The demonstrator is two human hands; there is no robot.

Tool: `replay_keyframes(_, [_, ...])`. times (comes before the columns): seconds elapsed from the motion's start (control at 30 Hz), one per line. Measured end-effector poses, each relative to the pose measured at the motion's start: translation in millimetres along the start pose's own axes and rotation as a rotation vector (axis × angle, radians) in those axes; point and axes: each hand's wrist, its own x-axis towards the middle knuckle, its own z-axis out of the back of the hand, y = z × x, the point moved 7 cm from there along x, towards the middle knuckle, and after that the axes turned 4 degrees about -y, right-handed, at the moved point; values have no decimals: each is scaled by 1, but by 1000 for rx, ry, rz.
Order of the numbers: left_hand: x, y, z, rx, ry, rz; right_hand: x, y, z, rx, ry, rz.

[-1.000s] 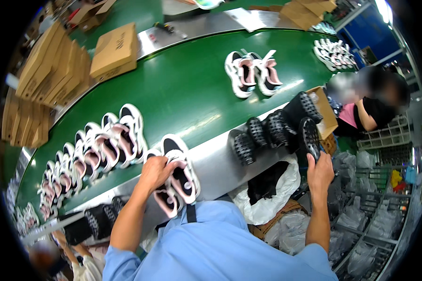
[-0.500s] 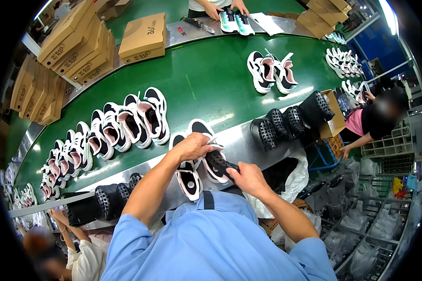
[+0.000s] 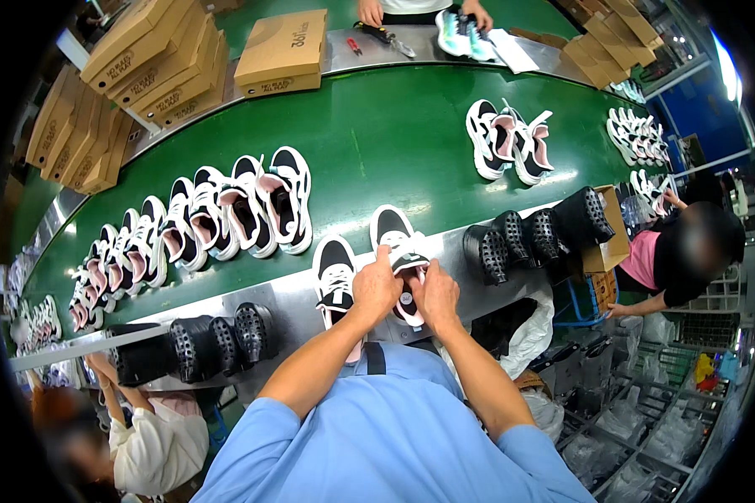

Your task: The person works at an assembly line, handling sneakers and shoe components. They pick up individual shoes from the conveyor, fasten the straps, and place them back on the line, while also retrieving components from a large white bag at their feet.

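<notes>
A pair of black-and-white sneakers with pale pink linings lies on the metal ledge in front of me. My left hand (image 3: 378, 289) grips the left side of the right-hand sneaker (image 3: 392, 223) by its tongue and laces. My right hand (image 3: 435, 294) is closed on the right edge of the same shoe's collar. Between the hands the shoe's opening shows a pale insole. The other sneaker (image 3: 335, 263) rests just left of my left hand, its heel partly hidden by my forearm.
Black studded hollow forms stand on the ledge at left (image 3: 195, 348) and right (image 3: 512, 237). A row of sneakers (image 3: 193, 220) lines the green table (image 3: 377, 138), with another pair (image 3: 508, 141) farther back. Brown shoeboxes (image 3: 281, 52) are stacked behind. Co-workers are at left, right and across.
The black studded piece in my right hand is out of the right-hand sneaker and no longer in that hand. Both hands now hold that shoe. The view has shifted slightly.
</notes>
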Motion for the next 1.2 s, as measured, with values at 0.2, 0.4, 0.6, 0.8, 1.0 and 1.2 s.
replay_keyframes(0.2, [-49, -43, 75, -146, -322, -418, 8, -18, -4, 102, -54, 106])
replay_keyframes(0.4, [-156, 82, 106, 87, -272, 320, 0, -12, -4, 116, -42, 202])
replay_keyframes(0.6, [-97, 102, -7, -271, -230, 211, -4, 1, -12, 93, 17, 118])
replay_keyframes(0.8, [-158, 72, 92, -254, -410, 64, -20, -6, 46, -36, 60, 117])
replay_keyframes(1.0, [-309, 202, 270, 279, -1174, 376, -46, 14, 63, 258, 42, 126])
replay_keyframes(1.2, [-328, 354, 253, 483, -1016, 656, -77, 63, 19, 308, 290, 191])
